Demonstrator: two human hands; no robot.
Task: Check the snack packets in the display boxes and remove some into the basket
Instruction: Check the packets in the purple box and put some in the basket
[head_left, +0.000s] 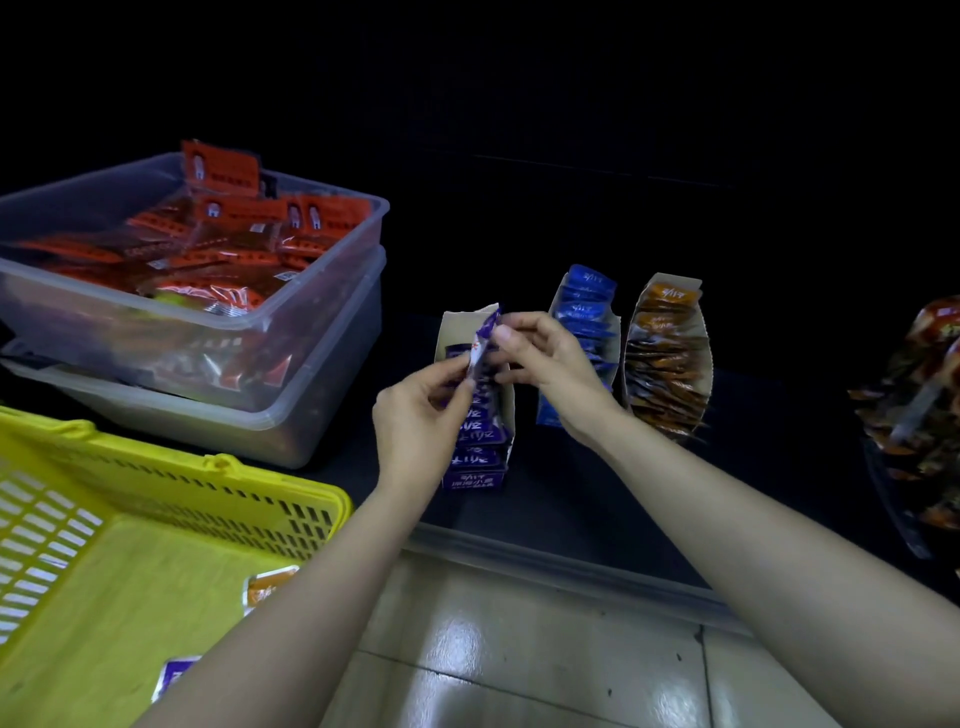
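Dark shelf (571, 493): left hand (415, 415) and right hand (545, 364) both pinch one purple packet (480, 345), which could slip from so light a fingertip hold.

— Could any print be read?
— Barely. The frontmost of the purple packets (474, 475) carried white Chinese characters, too blurred to make out.
— And the others?
— The blue packets (587, 291) and orange packets (670, 299) bore a white brush-style logo, equally illegible.
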